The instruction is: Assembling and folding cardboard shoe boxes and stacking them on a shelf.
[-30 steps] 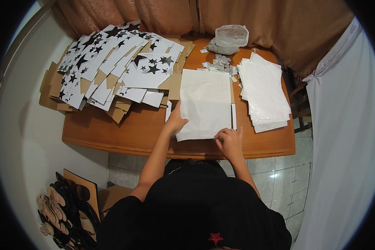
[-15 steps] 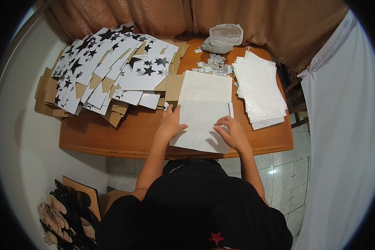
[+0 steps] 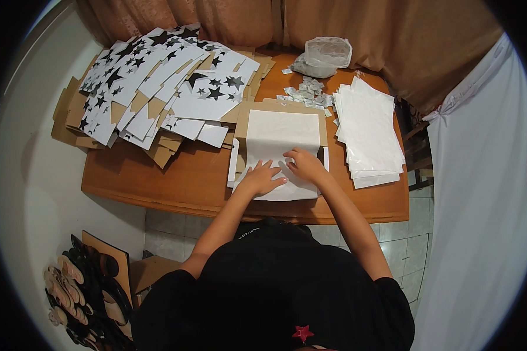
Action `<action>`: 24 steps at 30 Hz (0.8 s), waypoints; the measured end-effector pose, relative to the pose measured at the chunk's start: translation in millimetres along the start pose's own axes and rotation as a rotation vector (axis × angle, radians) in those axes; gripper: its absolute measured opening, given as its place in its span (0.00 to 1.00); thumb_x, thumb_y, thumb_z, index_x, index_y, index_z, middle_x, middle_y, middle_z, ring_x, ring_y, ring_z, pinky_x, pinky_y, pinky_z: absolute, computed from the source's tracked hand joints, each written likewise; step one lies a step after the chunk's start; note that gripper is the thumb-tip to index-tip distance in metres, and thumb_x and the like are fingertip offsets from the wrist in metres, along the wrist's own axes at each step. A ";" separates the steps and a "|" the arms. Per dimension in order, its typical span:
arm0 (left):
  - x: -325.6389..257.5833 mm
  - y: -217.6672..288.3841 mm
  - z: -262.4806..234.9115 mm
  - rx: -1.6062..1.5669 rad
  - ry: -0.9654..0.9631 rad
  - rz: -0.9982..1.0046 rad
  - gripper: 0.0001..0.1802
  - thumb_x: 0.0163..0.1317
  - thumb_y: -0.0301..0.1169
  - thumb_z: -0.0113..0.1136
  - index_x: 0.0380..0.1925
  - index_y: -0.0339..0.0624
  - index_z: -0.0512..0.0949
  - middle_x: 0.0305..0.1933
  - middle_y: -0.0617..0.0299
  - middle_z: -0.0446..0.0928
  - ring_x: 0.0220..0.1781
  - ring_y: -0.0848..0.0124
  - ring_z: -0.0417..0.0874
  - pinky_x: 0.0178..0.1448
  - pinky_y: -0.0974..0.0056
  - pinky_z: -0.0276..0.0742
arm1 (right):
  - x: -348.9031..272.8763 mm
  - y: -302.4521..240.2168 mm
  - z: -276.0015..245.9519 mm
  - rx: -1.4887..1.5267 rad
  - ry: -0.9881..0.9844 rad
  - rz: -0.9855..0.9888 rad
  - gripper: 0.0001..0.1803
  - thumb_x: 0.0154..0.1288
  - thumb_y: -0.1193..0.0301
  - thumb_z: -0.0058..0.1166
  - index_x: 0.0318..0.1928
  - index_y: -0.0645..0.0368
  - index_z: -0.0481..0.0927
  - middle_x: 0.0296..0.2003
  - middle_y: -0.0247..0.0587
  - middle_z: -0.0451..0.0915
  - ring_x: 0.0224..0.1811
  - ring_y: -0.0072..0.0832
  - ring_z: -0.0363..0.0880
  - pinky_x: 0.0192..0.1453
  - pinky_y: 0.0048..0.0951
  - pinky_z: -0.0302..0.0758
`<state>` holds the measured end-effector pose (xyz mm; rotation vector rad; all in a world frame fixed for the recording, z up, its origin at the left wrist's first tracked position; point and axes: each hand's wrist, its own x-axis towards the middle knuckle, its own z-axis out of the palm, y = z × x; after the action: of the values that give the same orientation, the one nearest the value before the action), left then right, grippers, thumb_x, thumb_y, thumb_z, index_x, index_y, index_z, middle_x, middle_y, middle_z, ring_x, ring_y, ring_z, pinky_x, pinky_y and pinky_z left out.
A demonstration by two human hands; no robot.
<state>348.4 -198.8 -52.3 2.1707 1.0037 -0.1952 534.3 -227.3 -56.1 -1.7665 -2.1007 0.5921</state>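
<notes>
Nearest, a person in a black top with a small red star (image 3: 302,333) on it leans over a wooden counter (image 3: 175,181), both bare forearms reaching forward. To the person's lower left, on the floor beside a leaning piece of cardboard, lies a jumble of sandals (image 3: 79,298).

The left hand (image 3: 261,178) and right hand (image 3: 304,165) rest side by side, palms down, on a white sheet (image 3: 281,131) lying straight ahead near the counter's front edge. Fingers of both hands are spread flat and press the paper; neither grip pinches anything. The sheet lies on a brown cardboard piece (image 3: 244,117) whose edges show along its top and sides, so this piece looks partway through being covered or smoothed.

Just right of the hands sits a fanned stack of plain white sheets (image 3: 366,131), apparently not yet used. To the left, well apart from the hands, a large loose heap of flat pieces (image 3: 158,82) spreads across the counter: white faces printed with black stars of mixed sizes, with brown cardboard backs and edges showing between them. Judging by that heap, a good many pieces seem already finished, while the white stack suggests plenty remains.

Farther back, beyond the sheet, small silvery scraps (image 3: 303,92) are scattered, and behind them stands a crumpled clear plastic bag (image 3: 325,55). A brownish curtain (image 3: 357,35) hangs behind the counter, and a white cloth (image 3: 480,193) hangs to the right.
</notes>
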 end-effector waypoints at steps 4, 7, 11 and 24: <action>31.6 -9.5 1.6 0.047 -0.115 -0.026 0.44 0.51 0.69 0.42 0.62 0.52 0.63 0.70 0.45 0.48 0.70 0.41 0.44 0.69 0.45 0.46 | 9.1 3.5 1.6 -0.017 -0.006 0.021 0.14 0.56 0.70 0.52 0.45 0.58 0.77 0.43 0.46 0.75 0.47 0.43 0.74 0.49 0.40 0.72; 50.0 -13.5 2.9 0.083 -0.206 -0.001 0.49 0.46 0.74 0.43 0.62 0.53 0.63 0.70 0.44 0.46 0.70 0.39 0.43 0.70 0.46 0.46 | 12.0 3.7 -0.5 -0.022 0.026 0.085 0.15 0.57 0.70 0.52 0.45 0.59 0.76 0.45 0.48 0.75 0.47 0.44 0.74 0.50 0.39 0.72; 64.7 -12.4 -3.8 0.168 -0.461 0.081 0.58 0.42 0.78 0.36 0.63 0.43 0.61 0.69 0.42 0.46 0.72 0.49 0.45 0.71 0.48 0.45 | 14.1 13.1 0.7 0.017 0.028 0.071 0.15 0.57 0.70 0.51 0.44 0.61 0.76 0.43 0.49 0.76 0.46 0.44 0.75 0.49 0.39 0.72; 37.1 -4.1 -16.4 -0.068 -0.388 -0.128 0.46 0.52 0.71 0.38 0.47 0.39 0.77 0.55 0.41 0.70 0.59 0.52 0.70 0.62 0.56 0.62 | 1.1 2.8 -41.8 0.314 0.345 0.011 0.11 0.57 0.73 0.50 0.42 0.59 0.77 0.35 0.43 0.76 0.32 0.35 0.77 0.38 0.33 0.73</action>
<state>368.3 -163.6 -57.9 1.9091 0.9077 -0.6089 557.5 -221.7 -21.7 -1.5741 -1.6666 0.5399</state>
